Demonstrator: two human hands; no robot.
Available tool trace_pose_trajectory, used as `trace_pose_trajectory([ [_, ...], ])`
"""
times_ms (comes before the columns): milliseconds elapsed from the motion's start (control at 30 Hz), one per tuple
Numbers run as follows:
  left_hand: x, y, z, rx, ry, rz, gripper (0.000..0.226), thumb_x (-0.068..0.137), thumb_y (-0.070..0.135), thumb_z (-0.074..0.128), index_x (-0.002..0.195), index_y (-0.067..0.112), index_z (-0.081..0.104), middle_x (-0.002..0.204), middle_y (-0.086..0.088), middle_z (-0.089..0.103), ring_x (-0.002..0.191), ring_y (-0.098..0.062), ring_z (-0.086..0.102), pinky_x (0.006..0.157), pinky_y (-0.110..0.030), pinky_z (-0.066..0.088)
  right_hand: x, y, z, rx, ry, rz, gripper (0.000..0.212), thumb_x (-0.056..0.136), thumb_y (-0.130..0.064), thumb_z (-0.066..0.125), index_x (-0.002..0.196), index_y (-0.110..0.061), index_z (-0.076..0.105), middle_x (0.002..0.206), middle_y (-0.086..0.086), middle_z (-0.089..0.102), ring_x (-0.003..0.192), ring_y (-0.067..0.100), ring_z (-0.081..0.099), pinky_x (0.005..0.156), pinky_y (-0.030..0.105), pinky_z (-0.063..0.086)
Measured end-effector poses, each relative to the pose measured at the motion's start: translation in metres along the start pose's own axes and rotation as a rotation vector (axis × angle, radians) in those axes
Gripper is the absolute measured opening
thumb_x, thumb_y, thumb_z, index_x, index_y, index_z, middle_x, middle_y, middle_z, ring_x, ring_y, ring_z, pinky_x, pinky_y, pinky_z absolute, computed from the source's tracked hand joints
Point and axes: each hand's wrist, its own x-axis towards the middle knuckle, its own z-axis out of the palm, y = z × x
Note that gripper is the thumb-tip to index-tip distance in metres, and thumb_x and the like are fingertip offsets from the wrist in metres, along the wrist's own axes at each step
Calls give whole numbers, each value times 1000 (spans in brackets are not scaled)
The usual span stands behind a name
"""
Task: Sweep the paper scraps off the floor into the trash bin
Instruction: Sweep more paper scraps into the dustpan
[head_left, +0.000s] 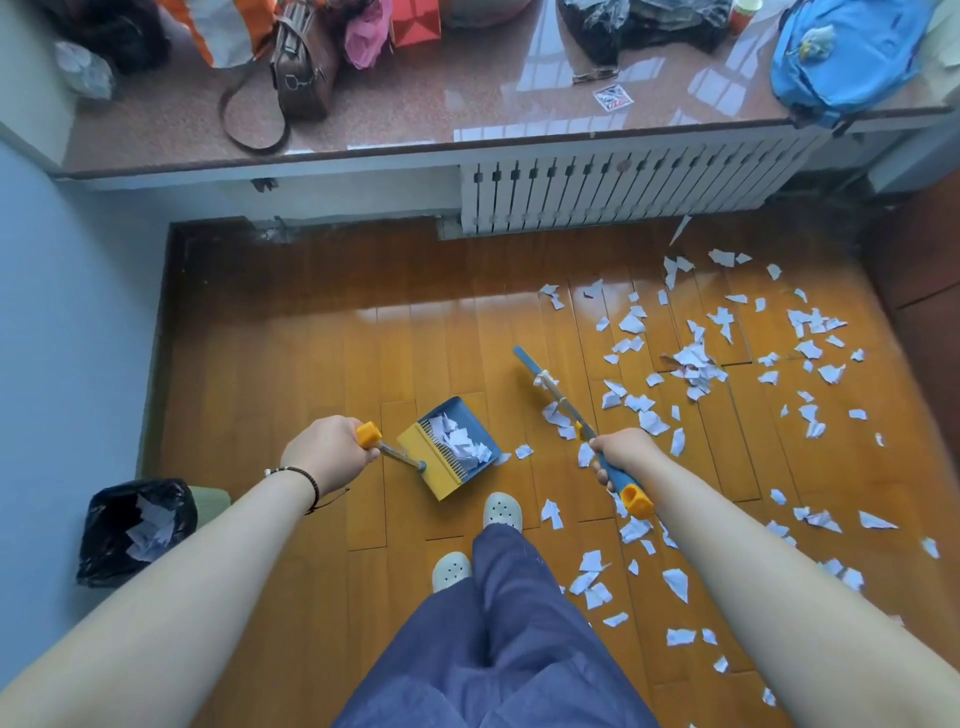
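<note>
From the head view, the left hand has its grip wrapped round the yellow-capped handle of the dustpan; the blue and yellow pan hangs tilted over the wooden floor, just ahead of the person's pale shoes, with a heap of white scraps inside it; a beaded bracelet circles that wrist. The right hand has its grip curled round the blue handle of the broom; the handle's yellow end points back toward the person, and the shaft runs forward and left above the floor; its brush end cannot be made out. The paper scraps lie scattered over the right half of the floor, thickest in a clump ahead of the right hand, some reaching near the white radiator. The trash bin, lined with a black bag, stands at the left against the blue wall, near the left forearm, with some scraps already in it. Above, a stone window ledge carries a brown handbag and a blue backpack.
</note>
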Motion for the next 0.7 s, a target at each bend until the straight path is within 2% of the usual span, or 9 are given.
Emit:
trace_pose_trajectory([
  [100, -15, -13, 10, 38, 10, 9, 20, 96, 43, 63, 81, 30, 61, 71, 4, 66, 65, -17, 66, 64, -35, 61, 7, 23, 8, 14, 53, 18, 19, 98, -13, 52, 110, 1, 56, 67, 15, 53, 45, 23, 48, 38, 23, 42],
  [300, -34, -19, 30, 128, -8, 55, 16, 95, 42, 62, 87, 29, 65, 74, 7, 65, 69, -15, 63, 57, -27, 51, 27, 64, 26, 49, 63, 82, 20, 98, -11, 51, 114, 2, 53, 68, 16, 53, 46, 24, 48, 38, 24, 42],
  [467, -41, -10, 48, 153, -42, 79, 19, 97, 42, 60, 91, 25, 67, 76, 5, 65, 73, -20, 64, 60, -29, 51, 24, 96, 73, 3, 8, 137, 23, 94, -9, 54, 111, 6, 54, 76, 20, 56, 55, 26, 51, 52, 33, 43],
  [600, -43, 3, 59, 155, -48, 93, 21, 97, 42, 60, 89, 23, 65, 75, 4, 63, 74, -21, 64, 63, -31, 53, 0, 113, 91, -97, -60, 111, 29, 92, -14, 57, 114, 5, 56, 81, 18, 55, 63, 26, 51, 52, 31, 40],
  [700, -46, 16, 64, 177, -50, 105, 19, 96, 41, 61, 91, 23, 64, 77, 5, 63, 73, -21, 63, 62, -30, 51, -23, 115, 78, -103, -86, 87, 19, 94, -14, 55, 103, 2, 57, 72, 15, 55, 54, 24, 48, 47, 26, 42],
])
